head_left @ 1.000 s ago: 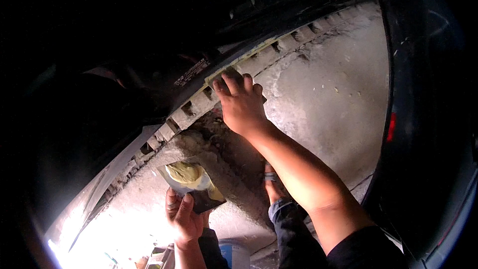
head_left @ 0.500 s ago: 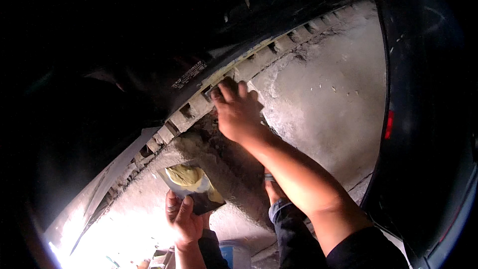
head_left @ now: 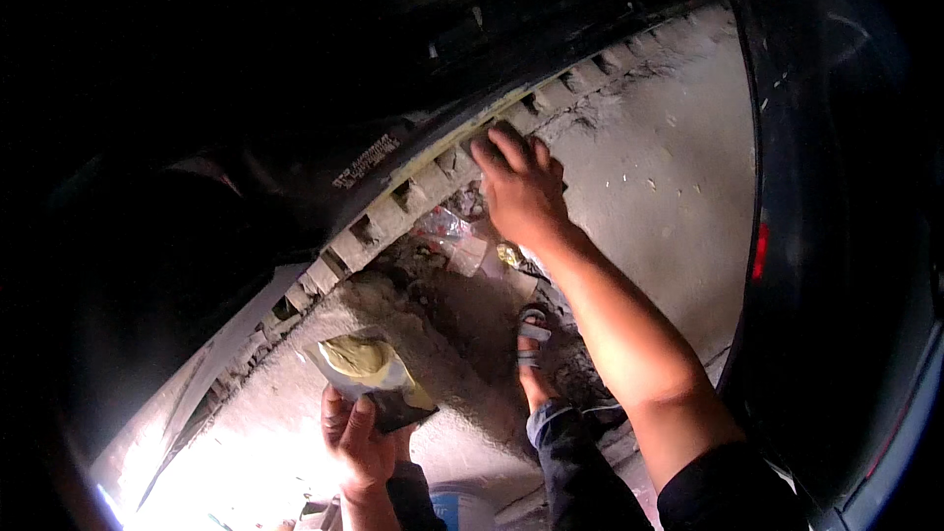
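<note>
My left hand (head_left: 359, 438) grips a dark, square putty board (head_left: 395, 411) by its near edge, thumb on top. A mound of yellowish putty (head_left: 354, 356) sits on the board, with smears towards its right side. Further up, my right hand (head_left: 521, 187) is at the long edge of a dark car body panel (head_left: 295, 177), back of the hand up and fingers bent against the edge. Its thumb and whatever the fingers may hold are hidden. Along that edge runs a yellowish putty strip (head_left: 433, 150) on both sides of my fingertips.
Below the edge lies a row of notched, dusty blocks (head_left: 430, 180). Crumpled clear plastic (head_left: 442, 223) and rubble lie by my sandalled foot (head_left: 531, 334). A dark car panel with a red reflector (head_left: 760, 251) stands at right. A tub (head_left: 462, 506) is at the bottom; glare fills the lower left.
My right hand has moved up and to the right along the panel edge, uncovering rubble, plastic and my foot below. My left hand still holds the putty board, slightly lower in view.
</note>
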Demonstrator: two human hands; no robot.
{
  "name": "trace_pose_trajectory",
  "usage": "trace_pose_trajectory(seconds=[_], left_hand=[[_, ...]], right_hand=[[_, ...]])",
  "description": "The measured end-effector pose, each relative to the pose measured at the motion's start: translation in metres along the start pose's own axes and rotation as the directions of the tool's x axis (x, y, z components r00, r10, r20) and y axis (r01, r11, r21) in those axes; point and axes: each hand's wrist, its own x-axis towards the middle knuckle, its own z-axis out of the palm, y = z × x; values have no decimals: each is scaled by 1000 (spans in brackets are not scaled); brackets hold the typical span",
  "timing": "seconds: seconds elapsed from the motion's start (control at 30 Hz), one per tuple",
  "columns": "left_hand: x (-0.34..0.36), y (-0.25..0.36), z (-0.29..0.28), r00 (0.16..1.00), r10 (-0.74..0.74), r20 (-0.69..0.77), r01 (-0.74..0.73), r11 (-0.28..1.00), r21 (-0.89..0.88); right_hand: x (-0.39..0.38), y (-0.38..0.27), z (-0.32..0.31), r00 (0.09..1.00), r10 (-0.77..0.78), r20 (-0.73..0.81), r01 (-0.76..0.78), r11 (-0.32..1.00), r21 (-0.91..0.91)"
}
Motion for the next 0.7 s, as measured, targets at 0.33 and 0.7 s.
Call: trace_pose_trajectory(seconds=[0.33, 0.7], left_hand=[[0, -1, 1, 999, -19, -45, 19, 1000, 5], [2, -5, -1, 999, -21, -29, 21, 1000, -5]], right_hand=[[7, 22, -7, 991, 33, 133, -27, 998, -48], [17, 52, -13, 999, -45, 21, 46, 998, -32]])
